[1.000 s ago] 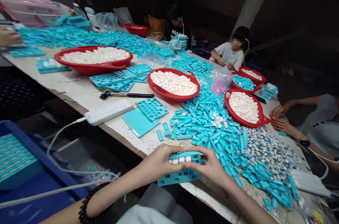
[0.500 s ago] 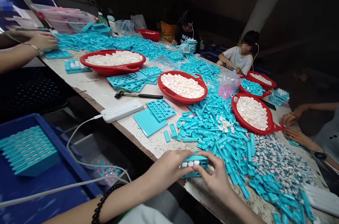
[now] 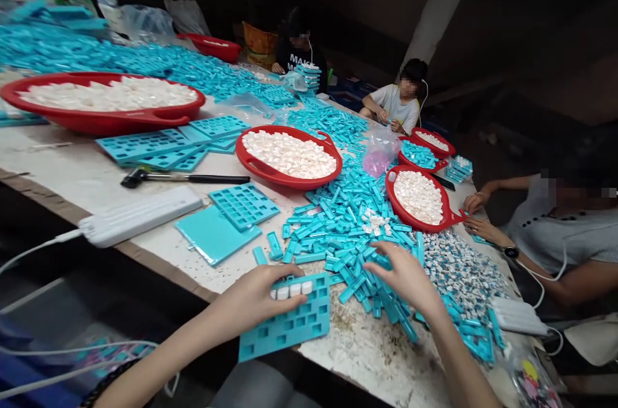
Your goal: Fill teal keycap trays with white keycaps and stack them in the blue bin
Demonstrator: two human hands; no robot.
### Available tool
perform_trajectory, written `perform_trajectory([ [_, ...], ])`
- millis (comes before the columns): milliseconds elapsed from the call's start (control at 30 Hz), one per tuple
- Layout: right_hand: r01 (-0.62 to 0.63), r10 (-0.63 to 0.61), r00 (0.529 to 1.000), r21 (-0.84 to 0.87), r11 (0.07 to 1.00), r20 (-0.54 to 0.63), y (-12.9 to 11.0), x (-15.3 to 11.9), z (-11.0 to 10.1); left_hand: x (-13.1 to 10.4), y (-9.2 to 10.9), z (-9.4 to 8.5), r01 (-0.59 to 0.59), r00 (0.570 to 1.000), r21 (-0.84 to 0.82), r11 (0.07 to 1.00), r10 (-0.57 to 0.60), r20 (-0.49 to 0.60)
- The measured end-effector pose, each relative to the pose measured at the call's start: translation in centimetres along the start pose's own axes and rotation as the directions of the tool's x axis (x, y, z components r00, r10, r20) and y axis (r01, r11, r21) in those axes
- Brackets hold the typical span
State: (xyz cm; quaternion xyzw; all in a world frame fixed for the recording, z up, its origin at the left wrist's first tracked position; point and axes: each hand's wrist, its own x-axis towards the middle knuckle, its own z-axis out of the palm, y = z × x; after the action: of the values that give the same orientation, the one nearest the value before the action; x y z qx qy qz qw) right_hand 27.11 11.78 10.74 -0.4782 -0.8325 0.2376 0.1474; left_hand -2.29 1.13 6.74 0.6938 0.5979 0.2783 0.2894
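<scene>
At the table's near edge, my left hand grips a turquoise plate with square holes. Several white square pieces sit in a row along its upper part, beside my thumb and fingers. My right hand is apart from the plate, its fingers spread and holding nothing, over a heap of turquoise strips. A few white pieces rest on that heap, just beyond my right fingers.
Red bowls of white pieces stand behind. A hammer, a white power strip and a flat turquoise panel lie left. A person's hand rests at the right edge; two people sit farther back.
My right hand has let go of the plate and moved right over the strips. The plate now lies tilted with its holed face showing. The view has shifted to the right.
</scene>
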Motion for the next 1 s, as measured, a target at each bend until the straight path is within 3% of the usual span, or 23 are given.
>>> perform_trajectory([
  [100, -0.276, 0.247, 0.960, -0.302, 0.912, -0.132, 3.5, 1.0, -3.5, -0.2, -1.6, 0.6, -0.042, 0.999, -0.009, 0.999, 0.042, -0.012],
  [200, -0.506, 0.415, 0.860, -0.392, 0.769, -0.296, 7.1, 2.0, -5.9, 0.0, -2.8, 1.8, -0.080, 0.997, -0.002, 0.997, 0.080, -0.018],
  [267, -0.566, 0.458, 0.823, -0.409, 0.716, -0.337, 9.0, 2.4, -6.8, 0.3, -3.1, 2.5, -0.103, 0.994, 0.023, 0.994, 0.103, -0.024],
  [500, -0.563, 0.465, 0.826, -0.421, 0.711, -0.319, 11.4, 2.7, -6.8, 0.3, -2.4, 3.8, -0.218, 0.955, 0.234, 0.948, 0.256, -0.150],
  [767, -0.552, 0.430, 0.834, -0.491, 0.674, -0.347, 10.6, 2.8, -6.3, -0.6, -1.8, 4.8, -0.240, 0.927, 0.151, 0.959, 0.272, -0.259],
  [900, -0.492, 0.369, 0.870, -0.559, 0.667, -0.326, 10.4, 2.8, -6.0, -0.4, -1.9, 5.0, -0.344, 0.918, 0.031, 0.939, 0.343, -0.202],
  [1000, -0.420, 0.290, 0.907, -0.626, 0.656, -0.305, 10.7, 2.7, -5.8, -0.4, -2.1, 5.1, -0.355, 0.925, -0.057, 0.933, 0.342, -0.164],
])
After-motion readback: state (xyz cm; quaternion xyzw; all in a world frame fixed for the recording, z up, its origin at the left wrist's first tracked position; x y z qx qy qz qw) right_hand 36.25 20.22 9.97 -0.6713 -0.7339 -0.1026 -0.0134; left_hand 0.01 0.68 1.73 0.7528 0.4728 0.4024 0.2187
